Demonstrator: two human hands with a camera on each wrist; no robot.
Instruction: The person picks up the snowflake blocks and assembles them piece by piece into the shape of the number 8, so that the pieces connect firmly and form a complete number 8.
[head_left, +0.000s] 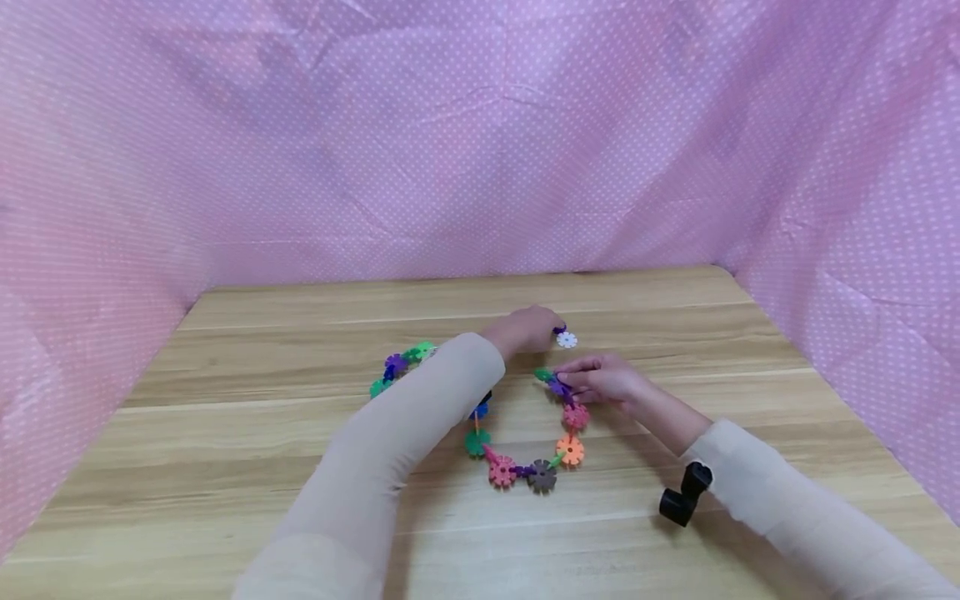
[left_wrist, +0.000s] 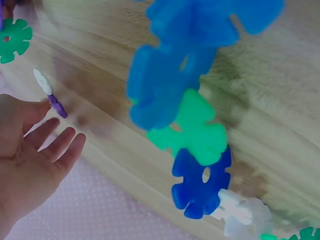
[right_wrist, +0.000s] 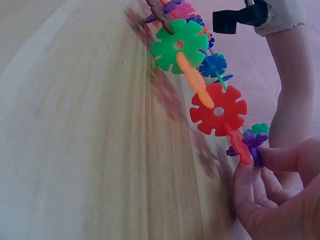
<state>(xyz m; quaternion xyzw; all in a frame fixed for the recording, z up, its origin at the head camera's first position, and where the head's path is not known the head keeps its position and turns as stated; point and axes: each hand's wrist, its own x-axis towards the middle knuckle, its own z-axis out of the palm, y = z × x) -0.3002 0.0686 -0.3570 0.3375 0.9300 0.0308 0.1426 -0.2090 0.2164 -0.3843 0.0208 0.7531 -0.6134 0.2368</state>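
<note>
Flower-shaped plastic discs slot together into a colourful chain (head_left: 502, 472) that curves across the wooden table. Its right end is in my right hand (head_left: 611, 379), where thumb and fingers pinch a purple disc (right_wrist: 256, 145) between a red disc (right_wrist: 218, 109) and a green one (head_left: 543, 375). Farther back, my left hand (head_left: 528, 327) holds a purple disc (left_wrist: 58, 106) at its thumb and index fingertips. A white disc (head_left: 567, 340) is joined to that purple one. My left sleeve hides part of the chain in the head view.
The chain's other stretch (head_left: 395, 362), with green and purple discs, lies left of my left forearm. A black wrist mount (head_left: 686, 493) sticks out from my right sleeve. Pink dotted cloth (head_left: 480, 167) hangs behind the wooden table (head_left: 262, 350) and at both sides.
</note>
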